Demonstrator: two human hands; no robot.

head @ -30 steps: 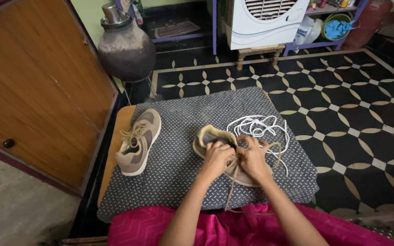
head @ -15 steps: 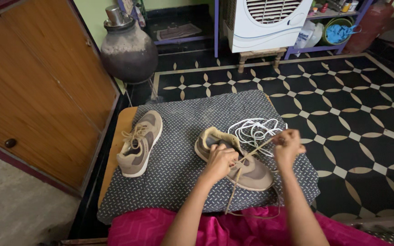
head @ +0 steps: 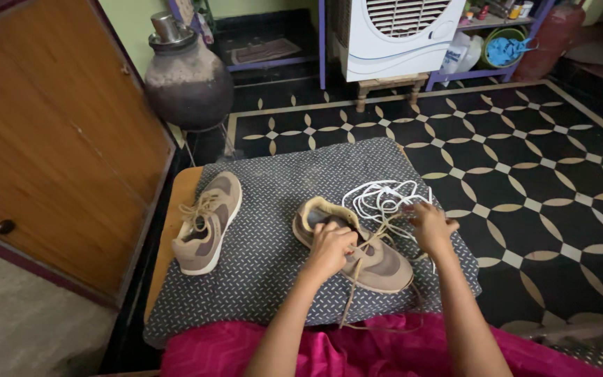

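Here, a tan shoe (head: 357,248) with loose beige laces (head: 378,234) under both hands.

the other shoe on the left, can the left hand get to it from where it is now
Probably yes. The left hand rests on the near shoe, and only bare patterned cloth lies between it and the other shoe.

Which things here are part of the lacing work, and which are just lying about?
In hand:
- tan shoe under the hands
- its tan lace
- left hand on the shoe
- right hand pulling the lace

Lying about:
- second tan shoe, laced
- loose white cord pile
- dark round clay pot
- white air cooler
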